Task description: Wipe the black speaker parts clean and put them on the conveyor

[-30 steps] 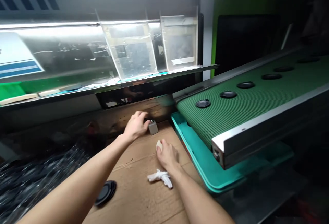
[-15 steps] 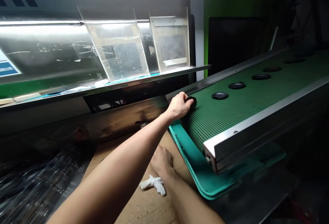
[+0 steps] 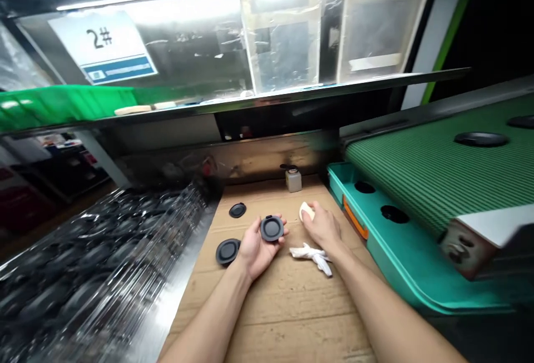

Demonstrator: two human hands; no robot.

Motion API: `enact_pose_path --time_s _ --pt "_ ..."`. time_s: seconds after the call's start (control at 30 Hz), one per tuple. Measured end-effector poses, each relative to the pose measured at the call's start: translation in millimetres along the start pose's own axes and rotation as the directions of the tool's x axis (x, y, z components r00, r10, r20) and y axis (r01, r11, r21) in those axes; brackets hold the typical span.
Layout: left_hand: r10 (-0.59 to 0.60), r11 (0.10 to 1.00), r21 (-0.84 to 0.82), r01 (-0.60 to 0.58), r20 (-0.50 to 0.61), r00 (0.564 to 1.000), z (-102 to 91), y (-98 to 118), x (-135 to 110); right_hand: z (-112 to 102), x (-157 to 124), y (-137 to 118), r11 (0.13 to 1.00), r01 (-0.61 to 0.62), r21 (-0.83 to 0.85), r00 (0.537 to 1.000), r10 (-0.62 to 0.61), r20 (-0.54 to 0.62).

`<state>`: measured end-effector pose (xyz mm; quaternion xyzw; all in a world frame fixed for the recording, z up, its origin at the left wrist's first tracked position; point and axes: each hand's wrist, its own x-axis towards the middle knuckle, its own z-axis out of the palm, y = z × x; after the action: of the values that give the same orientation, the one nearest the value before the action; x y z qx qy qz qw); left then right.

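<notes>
My left hand [image 3: 255, 250] lies palm up over the cardboard, holding a black round rubber cap [image 3: 271, 228] on its fingers. My right hand [image 3: 322, 227] is close by on the right and grips a small cream-coloured pad [image 3: 306, 211]. Just below it lies a crumpled white cloth [image 3: 312, 257]. Two more black caps rest on the brown cardboard sheet [image 3: 271, 302]: a larger one [image 3: 227, 252] touching my left hand's edge and a smaller one [image 3: 237, 210] further ahead. A small bottle with a dark top [image 3: 293, 180] stands at the cardboard's far edge.
A green mesh conveyor belt [image 3: 434, 168] with black caps runs along the right above a teal tray [image 3: 400, 252]. Left of the cardboard, clear plastic trays [image 3: 95, 274] hold many black parts. A metal shelf [image 3: 250, 99] with clear sleeves and a "2#" sign [image 3: 102, 46] spans the back.
My left hand has come back from the belt to the cardboard, now holding a black cap palm up. My view has swung left and down, and the plastic trays show more fully.
</notes>
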<state>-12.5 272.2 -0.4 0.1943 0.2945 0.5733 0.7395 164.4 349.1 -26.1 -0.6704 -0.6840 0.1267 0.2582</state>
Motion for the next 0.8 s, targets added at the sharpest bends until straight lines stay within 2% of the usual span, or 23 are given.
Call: enact_pose_path --time_s 0.1,0.27,0.4,0.47,0.53,0.63,0.7,0.8 --pt "-0.003 0.998 -0.065 0.002 -0.025 1.000 -8.9 1.7 5.1 -0.4 1.2 -1.7 0.998 0.016 0.053 1.000 -0.016 -0.006" --pt "0.008 0.987 -0.161 -0.015 -0.045 0.999 -18.1 0.2 12.4 -10.7 -15.2 -28.5 0.941 0.174 0.290 0.981 -0.141 -0.131" --pt "0.064 0.967 -0.243 -0.073 -0.044 0.997 -23.4 -1.5 17.8 -6.7 -46.3 -58.8 0.877 0.253 0.409 0.966 -0.250 -0.061" --pt "0.076 0.961 -0.262 -0.085 -0.047 0.996 -23.9 -1.8 18.0 -0.6 -56.9 -68.0 0.887 0.313 0.340 0.942 -0.336 0.009" --pt "0.057 0.962 -0.264 -0.061 -0.025 0.998 -22.8 -2.1 16.4 4.0 -59.5 -73.6 0.930 0.336 0.147 0.936 -0.347 0.062" --pt "0.035 0.968 -0.250 -0.027 0.030 0.999 -19.8 -3.1 13.1 5.0 -54.7 -81.1 0.964 0.217 -0.152 0.976 -0.214 0.034" --pt "0.024 0.971 -0.238 -0.013 0.041 0.999 -18.0 -3.8 11.5 4.2 -54.1 -87.1 0.963 0.129 -0.236 0.992 -0.124 0.035" --pt "0.019 0.967 -0.252 -0.020 -0.006 1.000 -16.6 -3.9 10.2 4.8 -61.0 -95.2 0.952 0.142 -0.272 0.985 -0.109 0.135"
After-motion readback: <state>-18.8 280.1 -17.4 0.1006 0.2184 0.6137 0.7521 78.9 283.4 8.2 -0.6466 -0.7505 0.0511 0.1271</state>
